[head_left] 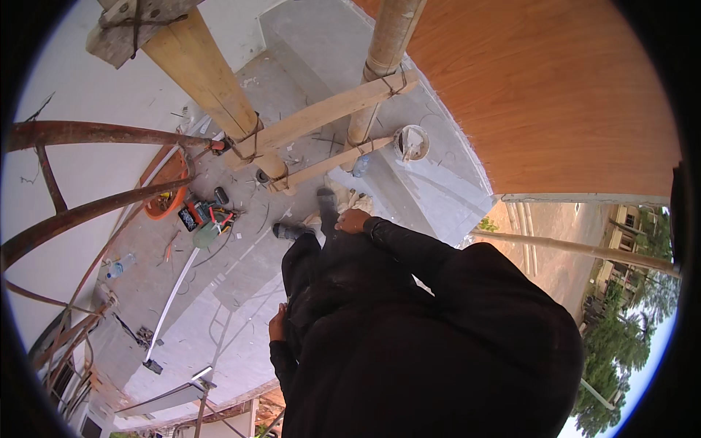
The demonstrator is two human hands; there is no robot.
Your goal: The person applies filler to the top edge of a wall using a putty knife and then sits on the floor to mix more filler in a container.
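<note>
My right hand (353, 221) is by my right knee, at the end of a black sleeve. Its fingers look curled in, and whatever may be inside them is hidden. Lower and to the left, my left hand (277, 323) hangs against the side of my black trousers (343, 274). Its fingers are too small and partly covered to read. Beyond my dark shoes (292, 231), a flat wooden board (328, 117) and a thinner strip (336, 162) are tied with wire to two thick upright poles, a yellowish one (204, 73) and a bamboo one (380, 55).
Rusty curved metal bars (95, 197) rise on the left. Near them are an orange basin (164, 193), several hand tools (215, 215) and a plastic bottle (121, 265). A white bucket (412, 142) stands beyond the poles. An orange-brown panel (555, 95) rises at right; a horizontal pole (577, 247) runs below it.
</note>
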